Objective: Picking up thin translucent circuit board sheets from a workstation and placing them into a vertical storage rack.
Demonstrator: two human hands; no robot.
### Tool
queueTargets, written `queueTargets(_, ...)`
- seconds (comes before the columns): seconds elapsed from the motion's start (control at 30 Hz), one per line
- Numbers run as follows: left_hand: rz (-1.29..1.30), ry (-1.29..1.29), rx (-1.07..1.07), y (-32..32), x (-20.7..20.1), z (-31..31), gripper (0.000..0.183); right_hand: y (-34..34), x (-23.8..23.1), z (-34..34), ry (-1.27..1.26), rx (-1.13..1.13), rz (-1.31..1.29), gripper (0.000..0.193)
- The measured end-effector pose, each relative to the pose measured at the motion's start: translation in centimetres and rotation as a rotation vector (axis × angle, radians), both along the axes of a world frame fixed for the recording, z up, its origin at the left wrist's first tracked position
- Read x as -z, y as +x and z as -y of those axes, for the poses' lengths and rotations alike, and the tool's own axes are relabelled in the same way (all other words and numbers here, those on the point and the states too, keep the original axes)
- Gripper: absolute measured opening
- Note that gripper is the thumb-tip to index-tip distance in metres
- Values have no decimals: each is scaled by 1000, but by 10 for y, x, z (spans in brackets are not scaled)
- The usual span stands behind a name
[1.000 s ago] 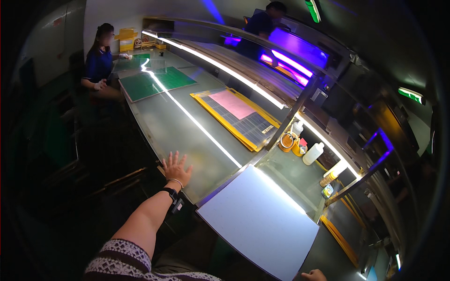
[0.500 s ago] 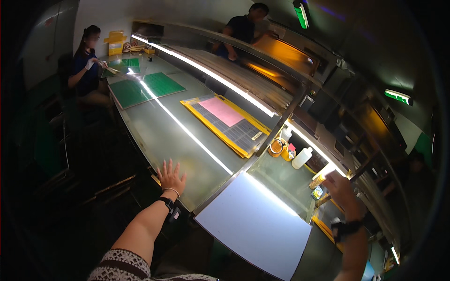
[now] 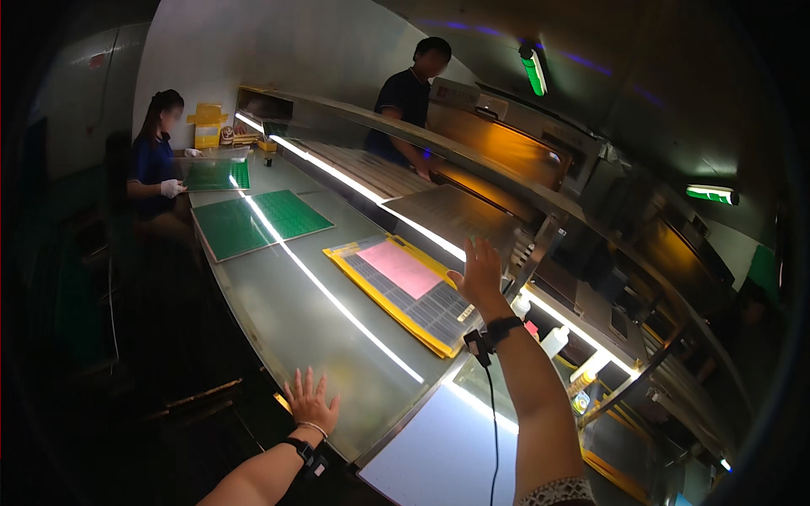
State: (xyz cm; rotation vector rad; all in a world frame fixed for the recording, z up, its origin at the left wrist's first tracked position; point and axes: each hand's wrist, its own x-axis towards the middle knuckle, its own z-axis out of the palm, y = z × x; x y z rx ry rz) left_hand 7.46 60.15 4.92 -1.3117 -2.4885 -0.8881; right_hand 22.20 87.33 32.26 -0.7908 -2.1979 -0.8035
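My left hand (image 3: 312, 406) lies with fingers spread on the near edge of the grey glass-topped table (image 3: 325, 358). It holds nothing. My right hand (image 3: 481, 274) is raised, fingers apart and nothing in it, over the far right corner of a yellow-edged frame (image 3: 434, 335). Its fingertips overlap the front of a dark flat panel (image 3: 456, 211) on the slatted shelf; whether they touch it I cannot tell. A pink sheet (image 3: 401, 268) lies on the dark gridded film inside the frame. Below my right forearm is a pale blue-white board (image 3: 439, 451), partly hidden by the arm.
Green panels (image 3: 261, 223) lie farther left, where a co-worker in white gloves (image 3: 171, 188) holds another. A second person (image 3: 401, 110) stands behind the slatted shelf (image 3: 337, 156). Bottles (image 3: 554, 341) stand at right under a bright tube light (image 3: 582, 333). A black cable hangs from my right wrist.
My right hand has come left and forward from beside the bottles. My left hand stays on the table. The dark panel now shows on the shelf. The gloved co-worker's hands have parted around a panel.
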Motion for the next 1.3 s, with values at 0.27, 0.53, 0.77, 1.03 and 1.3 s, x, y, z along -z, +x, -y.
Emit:
queueTargets(0.27,3,-53,44,-3,0,-3,57,-14,9,-23,-350,274,140,27)
queueTargets(0.53,1765,558,864,-84,-40,30,85,68,68,144,-110,-220,102,50)
queueTargets(0.77,2109,736,768,-123,-64,114,51,34,139,210,-229,-628,138,41)
queueTargets(1.03,2122,834,136,-87,21,147,38,3,223,278,-773,-533,434,60)
queueTargets(1.3,2158,977,197,-56,51,148,32,-18,222,383,-768,-531,395,61)
